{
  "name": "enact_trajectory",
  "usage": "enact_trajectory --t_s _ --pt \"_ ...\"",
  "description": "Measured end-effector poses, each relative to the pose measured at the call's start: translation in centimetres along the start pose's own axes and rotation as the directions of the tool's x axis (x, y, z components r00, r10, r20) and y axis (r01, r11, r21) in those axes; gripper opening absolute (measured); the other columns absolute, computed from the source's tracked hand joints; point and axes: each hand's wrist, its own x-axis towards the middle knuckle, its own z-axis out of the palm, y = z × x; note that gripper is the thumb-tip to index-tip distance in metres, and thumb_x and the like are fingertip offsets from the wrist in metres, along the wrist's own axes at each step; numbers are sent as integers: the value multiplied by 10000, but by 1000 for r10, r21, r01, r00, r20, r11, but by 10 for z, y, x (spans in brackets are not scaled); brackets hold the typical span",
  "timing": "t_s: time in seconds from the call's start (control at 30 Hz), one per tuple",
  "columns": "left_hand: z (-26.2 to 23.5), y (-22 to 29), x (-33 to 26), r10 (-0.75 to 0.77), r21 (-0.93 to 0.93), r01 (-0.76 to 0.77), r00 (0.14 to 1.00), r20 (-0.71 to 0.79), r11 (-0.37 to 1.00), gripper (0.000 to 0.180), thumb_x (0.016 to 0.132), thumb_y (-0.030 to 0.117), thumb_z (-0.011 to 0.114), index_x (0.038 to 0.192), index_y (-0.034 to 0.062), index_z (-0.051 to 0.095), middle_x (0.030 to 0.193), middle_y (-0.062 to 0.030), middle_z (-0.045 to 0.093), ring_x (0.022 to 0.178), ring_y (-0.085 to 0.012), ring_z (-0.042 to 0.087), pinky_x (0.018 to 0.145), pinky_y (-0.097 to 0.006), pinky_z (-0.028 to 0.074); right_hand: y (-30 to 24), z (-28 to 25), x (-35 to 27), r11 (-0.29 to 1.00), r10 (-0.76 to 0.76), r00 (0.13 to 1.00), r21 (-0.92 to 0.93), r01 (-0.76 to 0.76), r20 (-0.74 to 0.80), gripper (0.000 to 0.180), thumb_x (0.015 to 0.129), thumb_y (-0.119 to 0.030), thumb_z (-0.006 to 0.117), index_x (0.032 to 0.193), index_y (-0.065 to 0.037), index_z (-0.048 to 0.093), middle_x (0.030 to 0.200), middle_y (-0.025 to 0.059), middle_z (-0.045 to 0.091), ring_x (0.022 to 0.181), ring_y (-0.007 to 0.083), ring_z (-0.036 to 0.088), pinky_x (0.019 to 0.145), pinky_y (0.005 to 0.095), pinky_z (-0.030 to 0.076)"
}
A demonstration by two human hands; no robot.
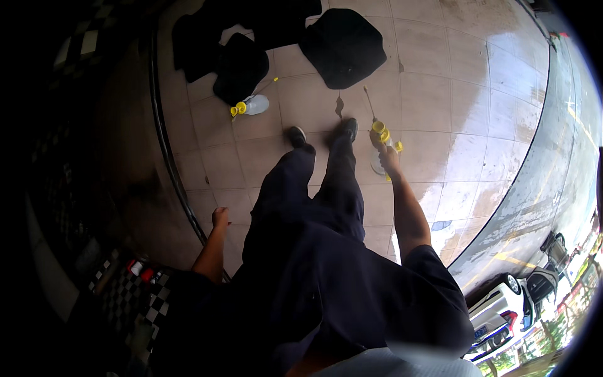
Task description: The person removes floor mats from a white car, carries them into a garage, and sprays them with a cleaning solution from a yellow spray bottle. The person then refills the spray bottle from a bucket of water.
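My right hand [388,157] is wrapped round a pump sprayer [379,131] with a yellow head and a pale, see-through bottle. Its thin wand points away from me over the tiles. On the left, my left hand [221,218] hangs beside my leg with loosely curled fingers and nothing visible in it. A second pump sprayer [256,105], also yellow-topped with a whitish bottle, lies on its side ahead of my feet. Just beyond it are dark floor mats [242,66], and a separate black mat [344,49] lies farther right.
Beige floor tiles [264,166] stretch under me, with a wet, shiny patch [468,157] on the right. A dark strip [164,125] edges the tiles on the left. Checkered flooring [129,295] shows lower left; a white car [499,308] is parked at the lower right.
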Motion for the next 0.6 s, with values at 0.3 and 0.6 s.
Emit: enact_trajectory --t_s 0.3,0.6 --pt "121 165 -5 429 -132 -409 875 226 903 223 902 257 585 1025 71 594 902 -4 601 774 -101 557 613 -268 478 -34 7 109 971 -108 994 -219 99 -29 451 910 -469 518 794 -39 589 638 24 544 547 126 517 523 292 420" --pt "204 255 4 526 -290 -438 724 446 851 222 943 258 545 1054 69 577 946 21 597 838 -69 541 692 -234 447 -54 40 142 998 16 999 -59 -13 50 401 907 -412 492 868 -24 583 652 -7 497 548 86 461 505 258 376"
